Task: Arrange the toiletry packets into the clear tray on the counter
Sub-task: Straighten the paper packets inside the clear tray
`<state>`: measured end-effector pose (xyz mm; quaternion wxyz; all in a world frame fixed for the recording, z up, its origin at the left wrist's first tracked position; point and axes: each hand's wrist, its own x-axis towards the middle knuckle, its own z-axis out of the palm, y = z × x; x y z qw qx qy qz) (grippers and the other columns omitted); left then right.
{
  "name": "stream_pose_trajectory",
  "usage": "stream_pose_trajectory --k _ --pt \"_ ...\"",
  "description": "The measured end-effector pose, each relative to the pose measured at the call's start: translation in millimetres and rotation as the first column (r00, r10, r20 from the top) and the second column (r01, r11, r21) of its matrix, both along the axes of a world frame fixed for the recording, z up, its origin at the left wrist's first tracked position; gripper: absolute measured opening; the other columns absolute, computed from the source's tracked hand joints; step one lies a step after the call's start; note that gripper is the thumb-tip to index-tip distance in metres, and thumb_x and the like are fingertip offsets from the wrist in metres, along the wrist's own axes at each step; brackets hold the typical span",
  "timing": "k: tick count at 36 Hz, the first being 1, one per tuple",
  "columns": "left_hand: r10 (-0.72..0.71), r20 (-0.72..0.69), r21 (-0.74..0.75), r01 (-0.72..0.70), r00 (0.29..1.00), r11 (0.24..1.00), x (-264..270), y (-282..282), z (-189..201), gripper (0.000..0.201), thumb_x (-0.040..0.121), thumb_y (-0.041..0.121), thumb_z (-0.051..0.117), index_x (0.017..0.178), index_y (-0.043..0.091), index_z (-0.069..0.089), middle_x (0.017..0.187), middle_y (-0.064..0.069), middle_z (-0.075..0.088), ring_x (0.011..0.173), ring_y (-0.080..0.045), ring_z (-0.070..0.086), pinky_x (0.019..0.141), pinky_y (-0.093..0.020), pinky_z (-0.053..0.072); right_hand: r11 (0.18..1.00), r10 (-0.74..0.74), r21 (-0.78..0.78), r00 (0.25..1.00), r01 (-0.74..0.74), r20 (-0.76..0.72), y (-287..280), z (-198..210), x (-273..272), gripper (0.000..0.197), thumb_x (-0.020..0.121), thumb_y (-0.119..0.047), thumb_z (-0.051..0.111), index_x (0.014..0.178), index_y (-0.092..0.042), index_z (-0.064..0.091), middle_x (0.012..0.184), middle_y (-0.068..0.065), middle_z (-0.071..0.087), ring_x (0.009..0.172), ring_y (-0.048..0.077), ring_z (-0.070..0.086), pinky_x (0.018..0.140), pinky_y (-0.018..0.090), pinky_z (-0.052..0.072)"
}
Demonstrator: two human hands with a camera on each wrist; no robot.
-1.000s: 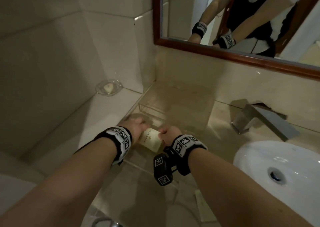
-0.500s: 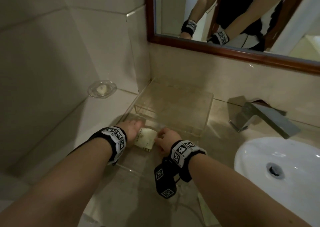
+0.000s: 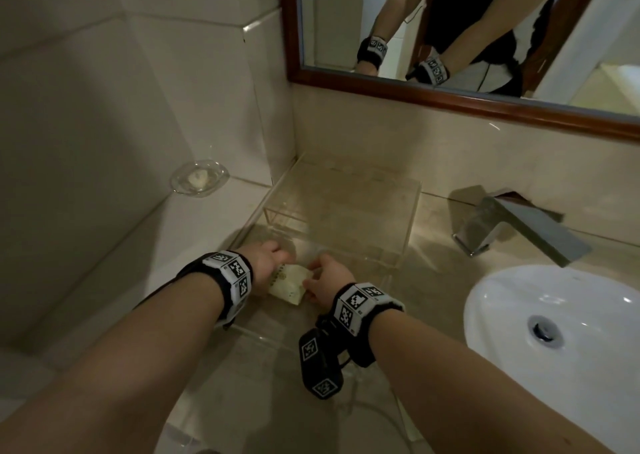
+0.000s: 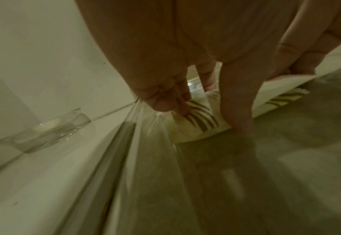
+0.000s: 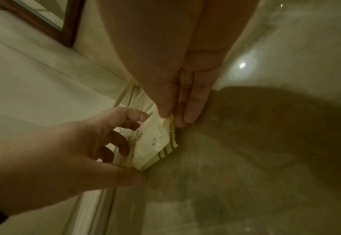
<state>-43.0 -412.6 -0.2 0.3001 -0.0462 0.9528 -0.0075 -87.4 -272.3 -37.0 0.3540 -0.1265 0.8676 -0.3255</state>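
From above, both hands meet over one pale packet (image 3: 289, 282) at the near left part of the clear tray (image 3: 412, 211). The left hand (image 3: 268, 263) holds its left end, the right hand (image 3: 327, 280) its right end, so the packet sits between the two grips, just short of the tray's raised rear section. To do this well I'd lower it flat and square to the left wall before letting go.

At the left wrist, the fingers (image 4: 177, 105) curl down onto the striped end of the packet (image 4: 201, 122), with the thumb (image 4: 238, 103) planted on the near side: clamped on it. The tray wall (image 4: 145, 127) stands just left of that grip, so there's little room; slide, don't drop. A glass soap dish (image 4: 51, 130) sits farther left, outside the tray.

At the right wrist, thumb and fingertips (image 5: 187, 111) pinch the packet's (image 5: 155, 143) serrated top edge, closed on it, while the left hand (image 5: 65, 151) cups the far side. The packet looks tilted on edge here; I'd ease the right pinch first and let the left press it down.
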Motion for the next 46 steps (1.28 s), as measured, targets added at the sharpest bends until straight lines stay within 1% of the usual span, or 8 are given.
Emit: stream_pose_trajectory --k 7,13,20,24,29,31,36,46 --pt "0.041 -0.079 -0.008 -0.042 0.996 0.999 3.6 5.9 1.2 0.088 0.075 0.027 0.074 0.147 0.028 0.024 0.15 -0.003 0.024 0.138 -0.025 0.034 0.114 -0.029 0.03 0.999 0.043 -0.001 0.997 -0.043 -0.069 17.3 12.2 -2.1 0.039 0.09 -0.022 0.058 0.127 -0.012 0.049 0.12 0.01 0.064 0.108 0.028 0.063 0.091 0.036 0.053" --pt "0.086 -0.072 -0.027 -0.088 0.994 0.996 6.5 16.5 11.6 0.101 0.069 0.019 0.078 0.149 0.031 0.017 0.153 -0.004 0.018 0.139 -0.027 0.033 0.113 -0.034 0.036 0.998 0.019 -0.064 0.999 -0.022 -0.05 46.9 31.0 -4.8 0.033 0.094 -0.016 0.052 0.127 -0.01 0.05 0.116 0.015 0.066 0.087 0.021 0.061 0.089 0.037 0.054" --pt "0.132 -0.238 0.026 -0.13 0.962 0.991 16.3 58.1 26.4 0.076 0.084 0.033 0.065 0.148 0.024 0.024 0.15 -0.006 0.028 0.137 -0.024 0.033 0.113 -0.03 0.033 0.995 -0.008 -0.098 0.991 -0.005 -0.132 102.3 51.9 -6.2 0.025 0.095 -0.017 0.05 0.118 -0.01 0.059 0.082 0.0 0.061 0.06 0.009 0.054 0.071 0.027 0.048" --pt "0.14 -0.326 0.115 -0.107 0.935 0.988 15.9 101.1 36.1 0.067 0.086 0.038 0.061 0.145 0.023 0.032 0.143 -0.003 0.039 0.131 -0.022 0.041 0.11 -0.031 0.036 0.993 -0.033 -0.115 0.992 0.019 -0.118 142.9 60.5 -3.4 0.008 0.094 -0.016 0.052 0.101 -0.016 0.056 0.084 0.001 0.061 0.077 0.018 0.061 0.087 0.035 0.053" --pt "0.138 -0.306 0.125 -0.104 0.942 0.987 23.2 150.5 46.4 0.058 0.089 0.037 0.059 0.141 0.02 0.04 0.142 -0.005 0.044 0.129 -0.022 0.045 0.108 -0.031 0.037 0.999 0.012 -0.049 0.987 -0.02 -0.158 190.6 63.9 4.7 0.007 0.093 -0.014 0.052 0.097 -0.017 0.058 0.089 0.008 0.063 0.08 0.02 0.06 0.075 0.031 0.052" --pt "0.117 -0.31 0.147 -0.074 0.943 0.986 28.0 170.8 49.3 0.053 0.09 0.032 0.058 0.139 0.018 0.043 0.142 -0.003 0.046 0.127 -0.02 0.048 0.105 -0.027 0.038 0.999 0.038 -0.011 0.981 -0.041 -0.188 209.2 66.6 9.0 0.018 0.093 -0.016 0.053 0.107 -0.012 0.064 0.091 0.008 0.064 0.077 0.017 0.059 0.071 0.026 0.049" --pt "0.059 -0.296 0.143 -0.017 0.953 0.99 40.9 210.2 47.3 0.048 0.088 0.033 0.06 0.134 0.024 0.05 0.137 0.003 0.052 0.122 -0.018 0.052 0.103 -0.029 0.041 0.982 0.14 0.162 0.952 -0.098 -0.271 235.7 61.7 17.6 0.032 0.092 -0.022 0.056 0.123 -0.014 0.061 0.125 0.007 0.063 0.116 0.023 0.058 0.098 0.029 0.044" --pt "0.029 -0.036 0.047 -0.027 0.999 0.999 59.0 259.5 1.1 0.058 0.089 0.019 0.06 0.143 0.015 0.037 0.142 -0.008 0.046 0.129 -0.024 0.047 0.107 -0.031 0.04 0.948 0.268 0.25 0.918 -0.198 -0.292 248.1 -4.0 49.4 0.062 0.084 -0.022 0.067 0.14 -0.019 0.042 0.141 0.009 0.04 0.129 0.031 0.042 0.109 0.032 0.036"
